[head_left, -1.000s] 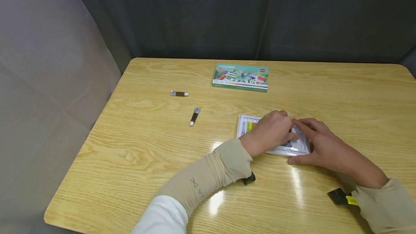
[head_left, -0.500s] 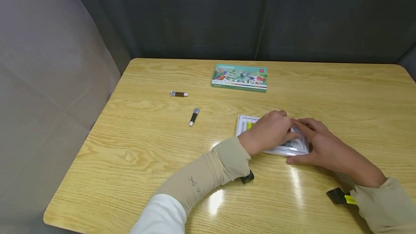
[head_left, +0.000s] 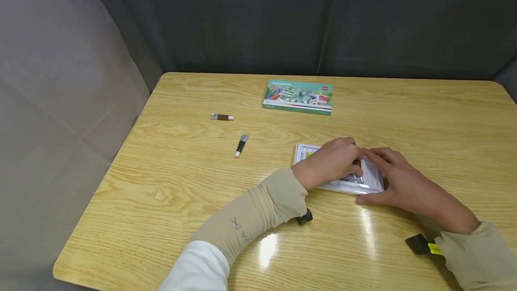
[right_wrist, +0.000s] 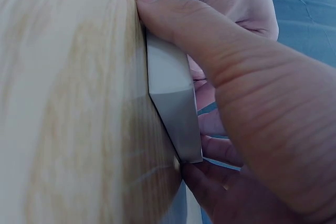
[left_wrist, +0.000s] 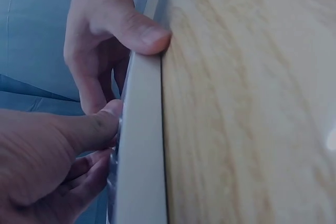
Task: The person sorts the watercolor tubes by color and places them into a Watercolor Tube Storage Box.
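Observation:
A white paint tray (head_left: 350, 188) with a glossy clear plastic surface lies on the table. My left hand (head_left: 333, 158) is over its middle, palm down, fingers curled and thumb tip down at the tubes; in the left wrist view its fingertips (left_wrist: 111, 109) come right to the tray's top. Whether they pinch a paint tube I cannot tell. A reddish-brown patch (head_left: 357, 164) shows beside the left thumb. My right hand (head_left: 408, 183) grips the tray's right end, thumb (right_wrist: 173, 11) along the near side, other fingers round the far side. Its index finger reaches toward the left hand.
A dark brown paint tube (head_left: 222, 116) and a black paint tube (head_left: 241, 146), both white-capped, lie left of the tray. Behind them is a green illustrated paint box (head_left: 298, 97). Dark curtain (head_left: 250, 21) hangs beyond the table's far edge.
My left hand has shifted slightly left over the tray, uncovering more of its right part and the reddish-brown patch. My right hand keeps its grip; the loose tubes and box stay put.

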`<state>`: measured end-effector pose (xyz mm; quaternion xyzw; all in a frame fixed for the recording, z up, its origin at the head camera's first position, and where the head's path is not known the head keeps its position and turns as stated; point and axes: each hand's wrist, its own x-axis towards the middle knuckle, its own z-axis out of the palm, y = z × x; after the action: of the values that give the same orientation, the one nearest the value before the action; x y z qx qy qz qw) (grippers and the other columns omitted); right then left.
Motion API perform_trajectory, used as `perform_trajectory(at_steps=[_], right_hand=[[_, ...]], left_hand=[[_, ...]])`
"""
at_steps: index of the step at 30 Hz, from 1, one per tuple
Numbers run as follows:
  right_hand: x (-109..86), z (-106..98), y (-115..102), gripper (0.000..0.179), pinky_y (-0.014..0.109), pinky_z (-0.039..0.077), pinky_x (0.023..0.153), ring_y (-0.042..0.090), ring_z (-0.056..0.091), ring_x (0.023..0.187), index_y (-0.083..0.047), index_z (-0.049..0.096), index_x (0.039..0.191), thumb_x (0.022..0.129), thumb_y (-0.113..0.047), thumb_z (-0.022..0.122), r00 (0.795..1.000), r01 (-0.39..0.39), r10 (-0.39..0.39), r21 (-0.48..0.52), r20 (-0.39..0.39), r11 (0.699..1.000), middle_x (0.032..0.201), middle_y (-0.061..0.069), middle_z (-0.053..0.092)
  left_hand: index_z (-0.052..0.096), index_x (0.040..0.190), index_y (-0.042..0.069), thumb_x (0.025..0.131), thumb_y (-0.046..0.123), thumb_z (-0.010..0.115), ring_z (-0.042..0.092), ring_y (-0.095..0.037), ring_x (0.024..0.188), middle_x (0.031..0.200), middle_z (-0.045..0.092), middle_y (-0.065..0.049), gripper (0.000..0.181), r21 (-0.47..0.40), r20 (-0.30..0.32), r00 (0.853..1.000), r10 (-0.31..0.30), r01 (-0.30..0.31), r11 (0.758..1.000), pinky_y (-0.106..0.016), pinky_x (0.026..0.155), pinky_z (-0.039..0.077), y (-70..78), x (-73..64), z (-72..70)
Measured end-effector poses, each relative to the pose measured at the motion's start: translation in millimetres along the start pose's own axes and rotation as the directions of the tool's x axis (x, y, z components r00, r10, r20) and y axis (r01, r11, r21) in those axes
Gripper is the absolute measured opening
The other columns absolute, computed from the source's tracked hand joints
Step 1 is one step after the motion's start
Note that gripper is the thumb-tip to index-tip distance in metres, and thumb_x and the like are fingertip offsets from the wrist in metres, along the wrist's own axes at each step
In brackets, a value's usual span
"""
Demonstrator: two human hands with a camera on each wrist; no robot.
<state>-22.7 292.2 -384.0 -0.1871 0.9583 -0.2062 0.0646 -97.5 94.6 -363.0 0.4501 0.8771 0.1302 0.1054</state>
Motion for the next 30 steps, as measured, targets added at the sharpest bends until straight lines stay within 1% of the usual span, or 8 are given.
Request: perform_trajectory(at_steps=[3, 6, 10, 13, 15, 18, 24, 30], right_hand=[[0.3, 0.2, -0.8, 0.118, 0.06, 0.045, 0.097, 0.04, 0.042, 0.133, 0.001, 0.034, 0.159, 0.073, -0.058, 0.089, 1.0, 0.001, -0.001, 0.003, 0.001, 1.0, 0.15, 0.02, 0.042], [0.7, 0.2, -1.2, 0.119, 0.061, 0.045, 0.098, 0.041, 0.041, 0.134, 0.001, 0.033, 0.16, 0.074, -0.058, 0.088, 1.0, -0.003, 0.003, 0.005, 0.008, 1.0, 0.151, 0.021, 0.041], [0.7, -0.3, -2.1, 0.12, 0.062, 0.045, 0.099, 0.042, 0.041, 0.135, 0.003, 0.034, 0.159, 0.072, -0.06, 0.088, 1.0, -0.015, 0.015, -0.008, 0.011, 1.0, 0.151, 0.023, 0.04], [1.0, -0.5, -2.9, 0.123, 0.063, 0.045, 0.1, 0.042, 0.041, 0.135, 0.004, 0.034, 0.159, 0.071, -0.064, 0.087, 0.999, -0.031, 0.031, -0.025, 0.018, 0.999, 0.152, 0.024, 0.04], [1.0, -0.3, -3.1, 0.125, 0.064, 0.045, 0.101, 0.043, 0.041, 0.134, 0.003, 0.033, 0.159, 0.07, -0.066, 0.086, 0.999, -0.043, 0.043, -0.032, 0.024, 0.999, 0.152, 0.024, 0.039], [-0.4, -0.9, -2.5, 0.126, 0.064, 0.045, 0.102, 0.043, 0.041, 0.134, 0.003, 0.032, 0.16, 0.07, -0.068, 0.086, 0.998, -0.057, 0.059, -0.035, 0.033, 0.998, 0.152, 0.025, 0.038], [-2.2, -0.3, -2.5, 0.127, 0.064, 0.045, 0.102, 0.043, 0.04, 0.134, 0.001, 0.03, 0.161, 0.07, -0.07, 0.084, 0.996, -0.081, 0.082, -0.032, 0.046, 0.996, 0.154, 0.025, 0.036], [-2.3, -0.1, -3.0, 0.128, 0.064, 0.045, 0.103, 0.043, 0.039, 0.135, 0.0, 0.029, 0.161, 0.07, -0.072, 0.083, 0.994, -0.089, 0.091, -0.035, 0.053, 0.995, 0.155, 0.024, 0.036]], left_hand=[[0.077, 0.118, 0.02, 0.099, 0.039, 0.069, 0.055, -0.002, 0.09, 0.103, 0.067, 0.008, 0.028, -0.006, 0.001, 1.0, 0.007, -0.007, 1.0, -0.016, 0.078, 0.047, -0.8, -0.9, -0.8], [0.076, 0.113, 0.019, 0.102, 0.04, 0.063, 0.053, -0.004, 0.087, 0.1, 0.066, 0.006, 0.026, -0.017, 0.023, 0.999, 0.041, -0.041, 0.999, -0.016, 0.075, 0.044, -3.9, -2.3, -4.3], [0.073, 0.126, 0.018, 0.107, 0.039, 0.055, 0.06, -0.005, 0.096, 0.112, 0.071, 0.004, 0.034, -0.035, 0.041, 0.998, 0.055, -0.054, 0.998, -0.018, 0.083, 0.048, -12.4, -6.9, -15.2], [0.067, 0.139, 0.014, 0.108, 0.038, 0.054, 0.066, -0.008, 0.113, 0.129, 0.071, 0.0, 0.041, -0.029, 0.019, 1.0, 0.005, -0.005, 1.0, -0.021, 0.098, 0.052, -22.2, -12.0, -26.8], [0.066, 0.14, 0.012, 0.108, 0.037, 0.055, 0.065, -0.011, 0.122, 0.135, 0.069, -0.002, 0.042, -0.019, 0.006, 0.999, -0.041, 0.041, 0.999, -0.024, 0.105, 0.051, -29.7, -14.8, -35.4], [0.066, 0.139, 0.01, 0.107, 0.037, 0.056, 0.064, -0.014, 0.128, 0.138, 0.069, -0.003, 0.043, -0.039, -0.027, 0.995, -0.095, 0.094, 0.995, -0.026, 0.11, 0.05, -41.0, -18.6, -46.1], [0.069, 0.135, 0.009, 0.107, 0.035, 0.057, 0.066, -0.015, 0.125, 0.135, 0.072, -0.003, 0.04, -0.082, -0.11, 0.978, -0.176, 0.168, 0.982, -0.03, 0.109, 0.051, -71.4, -30.8, -61.0], [0.073, 0.127, 0.009, 0.106, 0.031, 0.059, 0.068, -0.018, 0.112, 0.125, 0.075, -0.006, 0.034, -0.08, -0.197, 0.941, -0.276, 0.265, 0.961, -0.035, 0.1, 0.055, -112.7, -55.4, -67.8]])
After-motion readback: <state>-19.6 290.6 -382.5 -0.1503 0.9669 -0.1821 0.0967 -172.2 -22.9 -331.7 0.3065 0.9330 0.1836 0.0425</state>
